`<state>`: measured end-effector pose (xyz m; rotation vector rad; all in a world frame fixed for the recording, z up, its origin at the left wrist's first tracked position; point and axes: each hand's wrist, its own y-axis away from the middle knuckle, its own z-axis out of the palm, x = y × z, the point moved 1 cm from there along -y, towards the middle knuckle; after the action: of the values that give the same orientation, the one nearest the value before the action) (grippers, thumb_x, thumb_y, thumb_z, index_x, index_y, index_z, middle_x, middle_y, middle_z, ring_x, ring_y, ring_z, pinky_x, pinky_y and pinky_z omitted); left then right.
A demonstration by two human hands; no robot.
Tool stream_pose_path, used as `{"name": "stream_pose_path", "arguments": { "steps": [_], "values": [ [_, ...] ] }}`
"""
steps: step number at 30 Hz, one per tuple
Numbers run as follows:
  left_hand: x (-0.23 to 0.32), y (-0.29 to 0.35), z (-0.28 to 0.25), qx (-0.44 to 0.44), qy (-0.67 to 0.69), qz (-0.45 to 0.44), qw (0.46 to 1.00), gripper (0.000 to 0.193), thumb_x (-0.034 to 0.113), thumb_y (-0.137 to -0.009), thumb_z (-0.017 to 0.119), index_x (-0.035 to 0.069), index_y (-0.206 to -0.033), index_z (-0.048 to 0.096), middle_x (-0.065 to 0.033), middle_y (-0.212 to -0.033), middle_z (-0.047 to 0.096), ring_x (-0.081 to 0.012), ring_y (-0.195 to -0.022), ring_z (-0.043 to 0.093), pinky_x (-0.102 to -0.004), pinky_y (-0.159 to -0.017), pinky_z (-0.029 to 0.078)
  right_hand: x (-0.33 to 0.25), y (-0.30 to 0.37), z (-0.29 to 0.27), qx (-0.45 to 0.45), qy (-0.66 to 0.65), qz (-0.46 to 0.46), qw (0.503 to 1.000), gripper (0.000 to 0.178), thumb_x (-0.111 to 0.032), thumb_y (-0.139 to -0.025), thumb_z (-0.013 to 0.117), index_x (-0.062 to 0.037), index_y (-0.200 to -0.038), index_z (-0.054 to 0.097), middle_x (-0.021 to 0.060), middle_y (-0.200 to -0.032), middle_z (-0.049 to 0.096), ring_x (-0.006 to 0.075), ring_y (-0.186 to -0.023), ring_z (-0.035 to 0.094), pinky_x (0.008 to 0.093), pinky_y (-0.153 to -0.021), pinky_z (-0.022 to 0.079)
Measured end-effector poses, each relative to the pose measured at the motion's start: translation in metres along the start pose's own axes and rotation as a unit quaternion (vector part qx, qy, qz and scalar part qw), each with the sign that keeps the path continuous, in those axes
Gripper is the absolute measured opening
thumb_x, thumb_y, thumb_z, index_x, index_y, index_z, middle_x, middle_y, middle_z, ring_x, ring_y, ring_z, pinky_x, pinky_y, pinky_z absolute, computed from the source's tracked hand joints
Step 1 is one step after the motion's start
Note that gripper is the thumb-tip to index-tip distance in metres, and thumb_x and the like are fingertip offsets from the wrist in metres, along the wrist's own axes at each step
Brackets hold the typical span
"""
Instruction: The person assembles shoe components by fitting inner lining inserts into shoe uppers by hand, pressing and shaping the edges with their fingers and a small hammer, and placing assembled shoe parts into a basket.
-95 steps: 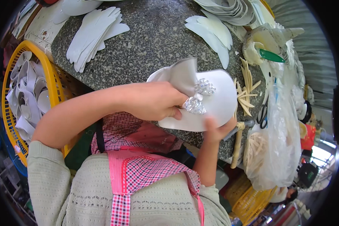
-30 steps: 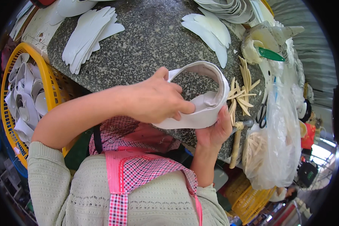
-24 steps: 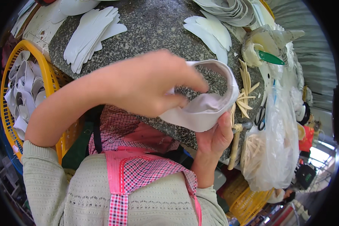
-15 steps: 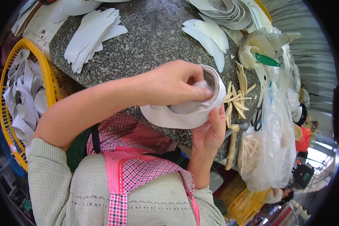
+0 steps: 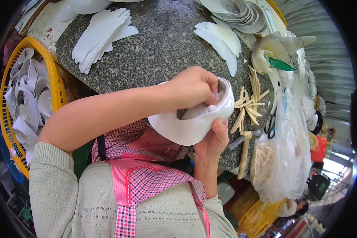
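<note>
A glossy white curved piece (image 5: pixel 186 130), which looks like a shoe upper, is held above the near edge of the stone slab. My right hand (image 5: pixel 213 142) grips it from below, with the thumb on its outer wall. Reaching across from the left, my left hand (image 5: pixel 192 90) has its fingers closed inside the piece's opening. They pinch a soft white wad (image 5: pixel 211 107) against the inner lining. My left fingertips are partly hidden by the rim.
The speckled stone slab (image 5: pixel 154 51) carries stacks of flat white sole-shaped pieces (image 5: pixel 103 35) and pale strips (image 5: pixel 248 105). At right lie a hammer (image 5: pixel 244 158), scissors (image 5: pixel 270 126), a crusted container (image 5: pixel 261 55) and a clear plastic bag (image 5: pixel 293 150). A yellow basket (image 5: pixel 51 75) of white uppers stands left.
The white piece has tilted and come slightly down toward me, showing more of its outer side. My left fingers have shifted within the opening. My right hand has moved a little left.
</note>
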<state>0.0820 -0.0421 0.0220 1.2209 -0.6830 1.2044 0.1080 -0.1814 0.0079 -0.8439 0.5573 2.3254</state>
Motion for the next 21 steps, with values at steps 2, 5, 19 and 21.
{"name": "stream_pose_path", "arguments": {
  "steps": [2, 5, 19, 21],
  "values": [
    [0.013, 0.015, 0.007, 0.120, -0.258, 0.204, 0.937, 0.013, 0.010, -0.073, 0.063, 0.000, -0.080, 0.060, -0.0079, -0.069, 0.057, -0.0154, -0.064, 0.055, -0.0294, -0.060, 0.044, -0.002, 0.002, 0.004, -0.022, -0.012, -0.035, 0.999, 0.062, -0.016, -0.071, 0.069, 0.0003, -0.124, 0.041, 0.0125, -0.114, 0.053, 0.0235, -0.105, 0.054, 0.0378, -0.093, 0.045],
    [0.013, 0.039, 0.002, 0.207, -0.362, 0.420, 0.806, 0.017, 0.010, -0.073, 0.067, -0.001, -0.085, 0.063, -0.0111, -0.077, 0.061, -0.0212, -0.066, 0.058, -0.0302, -0.060, 0.047, 0.004, -0.001, 0.003, -0.008, -0.062, -0.056, 0.997, 0.062, -0.018, -0.072, 0.069, -0.0017, -0.125, 0.040, 0.0113, -0.115, 0.053, 0.0231, -0.106, 0.053, 0.0376, -0.094, 0.044],
    [0.010, 0.050, 0.000, 0.129, -0.328, 0.365, 0.862, 0.017, 0.008, -0.065, 0.073, 0.004, -0.080, 0.066, -0.0058, -0.069, 0.059, -0.0182, -0.061, 0.058, -0.0283, -0.054, 0.045, -0.008, 0.009, -0.059, 0.036, 0.142, -0.174, 0.974, 0.031, -0.014, -0.077, 0.068, 0.0032, -0.099, 0.055, 0.0109, -0.088, 0.060, 0.0182, -0.082, 0.059, 0.0300, -0.078, 0.047],
    [0.025, 0.050, -0.003, 0.097, -0.338, 0.375, 0.858, 0.014, 0.008, -0.066, 0.072, 0.004, -0.073, 0.061, -0.0055, -0.067, 0.056, -0.0197, -0.059, 0.055, -0.0306, -0.053, 0.042, -0.027, 0.015, -0.073, 0.100, 0.248, -0.239, 0.933, 0.032, -0.022, -0.076, 0.069, 0.0024, -0.091, 0.054, 0.0091, -0.083, 0.058, 0.0189, -0.078, 0.057, 0.0333, -0.076, 0.046]
  ]
}}
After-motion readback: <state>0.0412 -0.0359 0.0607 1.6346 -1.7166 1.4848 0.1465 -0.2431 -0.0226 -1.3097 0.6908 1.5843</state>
